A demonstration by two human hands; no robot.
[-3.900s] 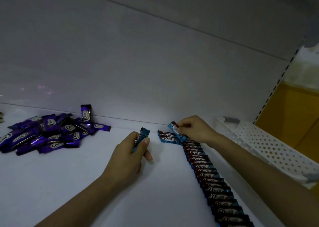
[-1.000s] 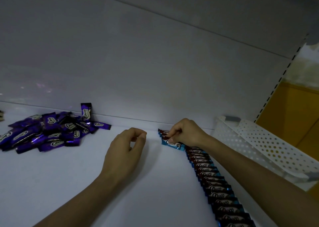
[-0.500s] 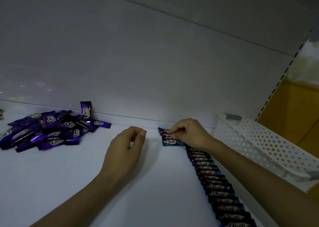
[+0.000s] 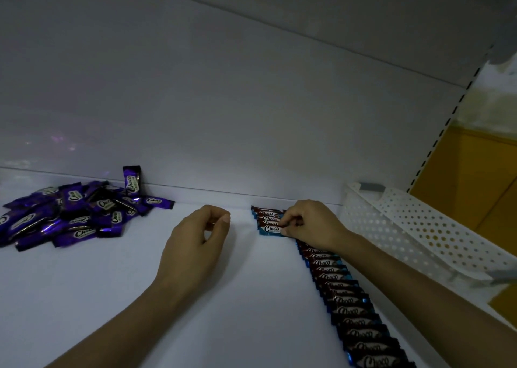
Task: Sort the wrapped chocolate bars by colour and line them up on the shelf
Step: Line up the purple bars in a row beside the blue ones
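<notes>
Dim white shelf (image 4: 251,297), purple pile (image 4: 70,213) left, blue row (image 4: 349,303) right beside basket (image 4: 405,227); right hand (image 4: 310,222) fingers pinch the row's far bar (image 4: 271,229), left hand (image 4: 193,247) loosely curled, empty.

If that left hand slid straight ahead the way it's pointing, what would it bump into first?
Probably only the shelf's back wall: the left hand points between the purple pile and the blue row, though depth is unclear.

We see purple bars (image 4: 70,216) heaped left, blue-and-brown bars (image 4: 352,306) lined right, beside a white perforated basket (image 4: 419,236).
</notes>
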